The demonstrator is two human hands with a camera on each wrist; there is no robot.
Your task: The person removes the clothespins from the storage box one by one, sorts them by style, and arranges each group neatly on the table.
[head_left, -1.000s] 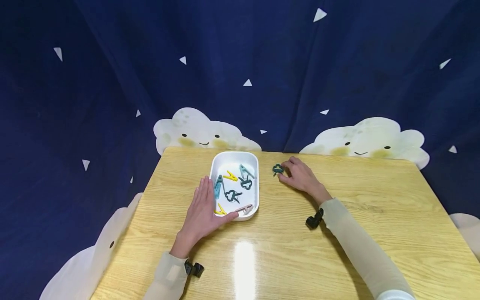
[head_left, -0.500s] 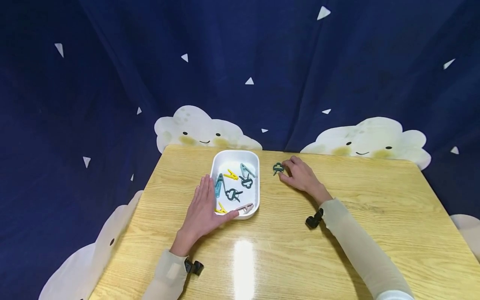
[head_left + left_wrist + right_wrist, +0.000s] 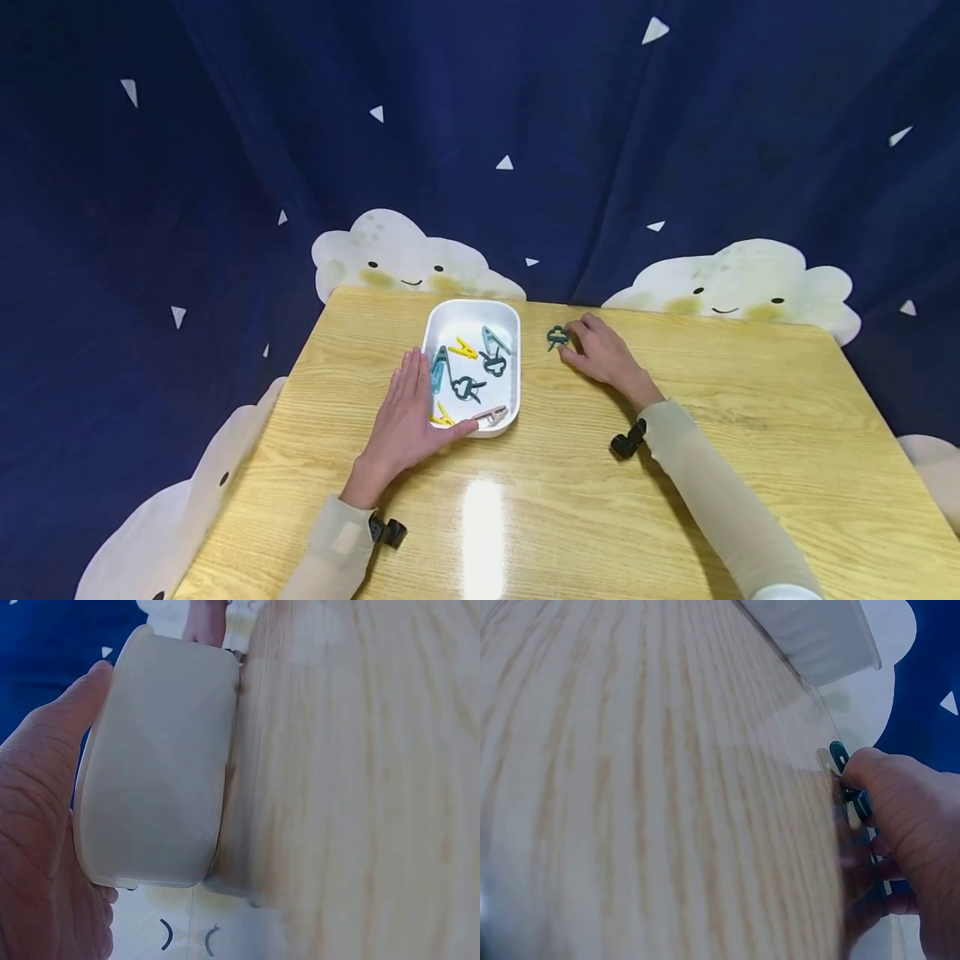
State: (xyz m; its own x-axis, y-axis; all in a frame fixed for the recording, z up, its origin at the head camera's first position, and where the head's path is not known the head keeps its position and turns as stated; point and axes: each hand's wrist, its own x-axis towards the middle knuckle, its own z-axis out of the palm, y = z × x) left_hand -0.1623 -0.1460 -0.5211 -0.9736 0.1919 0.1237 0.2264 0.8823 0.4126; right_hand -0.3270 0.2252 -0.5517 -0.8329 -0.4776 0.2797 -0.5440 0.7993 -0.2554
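Observation:
A white rectangular box [image 3: 513, 375] stands on the table, with several clips and pegs lying in it. My left hand [image 3: 405, 412] lies along its left wall, fingers straight and together, the thumb spread over the near rim. The left wrist view has the hand's palm side [image 3: 45, 780] against the box's side wall [image 3: 157, 765]. To the right of the box, my right hand [image 3: 600, 350] pinches a dark green flower-shaped clip [image 3: 557, 337] between thumb and fingers, low over the table. The thumb partly hides this clip [image 3: 862, 804] in the right wrist view.
Inside the box are two dark green clips like the held one [image 3: 467, 388], a yellow peg [image 3: 463, 350], a blue peg [image 3: 438, 372] and a pinkish peg [image 3: 491, 417]. A dark blue curtain [image 3: 562, 150] with printed clouds hangs right behind the wooden table's [image 3: 570, 517] far edge.
The head view has shifted slightly. Both hands keep their places, the left on the box and the right at the green clip.

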